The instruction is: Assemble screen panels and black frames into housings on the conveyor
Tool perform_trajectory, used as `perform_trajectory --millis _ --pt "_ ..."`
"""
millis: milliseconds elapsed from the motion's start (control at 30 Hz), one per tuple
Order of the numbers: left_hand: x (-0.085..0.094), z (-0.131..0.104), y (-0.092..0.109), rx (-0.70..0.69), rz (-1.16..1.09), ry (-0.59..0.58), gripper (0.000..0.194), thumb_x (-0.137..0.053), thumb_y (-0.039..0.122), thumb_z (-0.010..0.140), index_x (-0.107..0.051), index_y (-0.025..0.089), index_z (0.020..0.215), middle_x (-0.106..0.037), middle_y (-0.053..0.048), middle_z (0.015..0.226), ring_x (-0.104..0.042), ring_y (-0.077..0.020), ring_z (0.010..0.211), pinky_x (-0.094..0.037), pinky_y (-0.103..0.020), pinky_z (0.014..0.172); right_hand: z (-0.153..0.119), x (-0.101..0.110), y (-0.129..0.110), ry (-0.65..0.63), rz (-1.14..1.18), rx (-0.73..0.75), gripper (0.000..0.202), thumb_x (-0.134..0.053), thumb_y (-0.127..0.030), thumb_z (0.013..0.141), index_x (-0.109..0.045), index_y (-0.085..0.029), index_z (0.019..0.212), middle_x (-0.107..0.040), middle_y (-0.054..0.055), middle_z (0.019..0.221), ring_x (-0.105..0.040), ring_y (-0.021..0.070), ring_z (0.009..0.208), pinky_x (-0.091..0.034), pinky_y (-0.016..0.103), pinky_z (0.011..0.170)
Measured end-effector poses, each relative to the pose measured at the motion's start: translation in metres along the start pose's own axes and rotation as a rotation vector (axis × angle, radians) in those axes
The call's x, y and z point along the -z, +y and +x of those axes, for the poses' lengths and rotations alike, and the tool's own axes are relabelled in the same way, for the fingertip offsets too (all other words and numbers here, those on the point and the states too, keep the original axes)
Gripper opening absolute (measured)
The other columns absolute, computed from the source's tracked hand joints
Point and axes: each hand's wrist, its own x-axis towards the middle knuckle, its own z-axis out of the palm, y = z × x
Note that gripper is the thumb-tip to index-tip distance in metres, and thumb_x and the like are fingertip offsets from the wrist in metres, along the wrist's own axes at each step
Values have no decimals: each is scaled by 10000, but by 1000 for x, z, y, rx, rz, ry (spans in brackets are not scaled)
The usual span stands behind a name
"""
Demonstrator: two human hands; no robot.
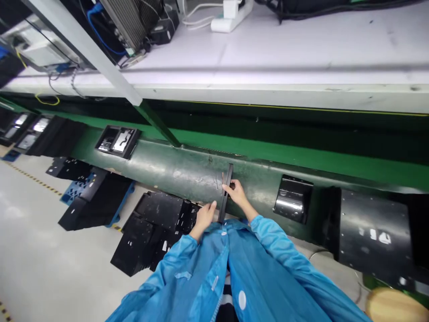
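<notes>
A long, narrow black bar (pixel 221 214) stands out from my jacket front across the green bench ledge. My right hand (pixel 237 193) grips it near its far half, fingers bent over its edge. Beside those fingertips a thin orange-brown piece (pixel 223 175) sticks up; what it belongs to is too small to tell. My left hand (pixel 204 218) is closed just left of the bar's near end, thumb against the curled fingers. Whatever lies inside that hand is hidden, and whether it touches the bar cannot be made out.
Along the green ledge (pixel 161 167) lie a black frame (pixel 118 141) on the left and a black curved part (pixel 293 198) on the right. Stacked black panels (pixel 161 210) stand at left, a large black case (pixel 375 228) at right. A white shelf (pixel 284 53) overhangs; a post (pixel 114 71) rises left.
</notes>
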Motion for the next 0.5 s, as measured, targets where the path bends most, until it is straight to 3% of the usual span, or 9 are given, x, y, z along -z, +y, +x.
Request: perform_trajectory --millis 67,133,267,367,500 --pt "-9 10 21 -263 63 80 244 -673 410 1002 -807 217 1066 -798 -157 1228 -684 -333 1311 -497 -416 1150 2 1 -1 -28 -34 22 668 -807 -760 747 -674 -227 1127 -727 97 1149 -684 293 1098 -565 466 1008" --pt "-20 20 39 -344 130 96 273 -584 338 1038 -799 209 1145 -797 -148 1234 -705 -316 1245 -498 -405 1127 6 0 -4 -55 -87 41 673 -807 -766 738 -670 -222 1111 -721 102 1162 -684 292 1106 -560 459 1012" --pt "-32 26 54 -273 212 241 359 -474 301 1081 -804 198 1176 -807 -160 1192 -734 -319 1134 -513 -389 1021 13 -4 -12 -92 -206 48 665 -815 -764 729 -677 -220 1086 -737 108 1164 -696 289 1086 -551 438 1008" --pt "-31 23 53 -188 256 335 342 -505 310 1068 -826 202 1107 -815 -162 1156 -733 -332 1124 -509 -386 984 11 -9 -18 -55 -273 37 599 -851 -703 736 -701 -236 1080 -760 102 1167 -713 290 1090 -547 418 1008" --pt "-25 25 50 -128 342 372 306 -556 319 1035 -827 203 957 -814 -168 1042 -744 -341 1055 -516 -392 956 4 -18 -27 -25 -291 36 533 -888 -623 741 -729 -234 1069 -770 111 1172 -724 304 1108 -553 413 1012"
